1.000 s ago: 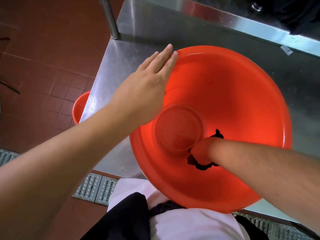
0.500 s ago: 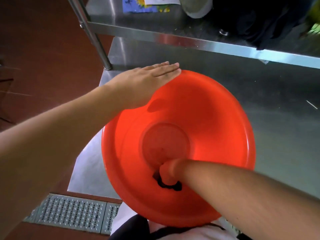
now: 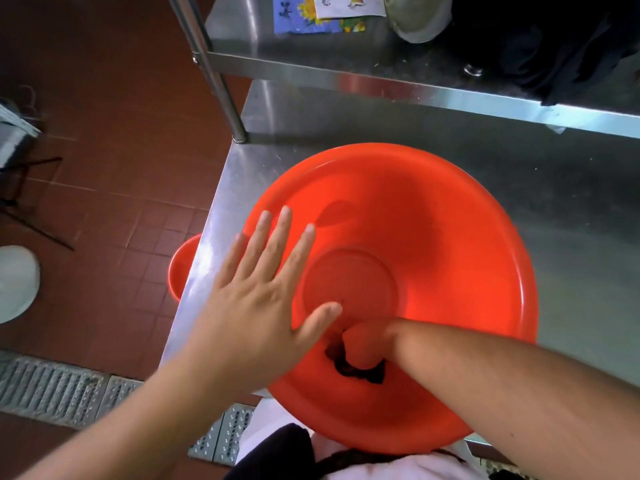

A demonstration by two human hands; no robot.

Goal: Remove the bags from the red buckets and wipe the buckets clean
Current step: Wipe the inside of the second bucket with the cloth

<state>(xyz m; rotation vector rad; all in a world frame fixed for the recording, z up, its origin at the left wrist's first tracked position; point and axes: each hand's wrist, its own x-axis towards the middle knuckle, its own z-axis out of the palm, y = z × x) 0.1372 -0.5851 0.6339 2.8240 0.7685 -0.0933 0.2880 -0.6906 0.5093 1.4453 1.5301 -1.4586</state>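
Red bucket point(image 3: 433, 237): on steel table point(image 3: 571, 237).
Left hand point(image 3: 256, 303): flat, fingers spread wide, over bucket's left rim.
Right hand point(image 3: 363, 348): inside bucket, gripping dark cloth point(image 3: 360, 374).

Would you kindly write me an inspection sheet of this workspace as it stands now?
Surface: steel table, bare metal around the bucket.
Job's things: red bucket on the table, overhanging its near edge; dark cloth inside it; second red bucket on the floor beside the table.
Clutter: colourful paper and dark fabric on the upper shelf.
Hands: left hand flat, fingers spread, over the bucket's left rim; right hand grips the cloth against the inner wall.
Cables: nothing seen.
Surroundings: red tile floor, metal drain grate.
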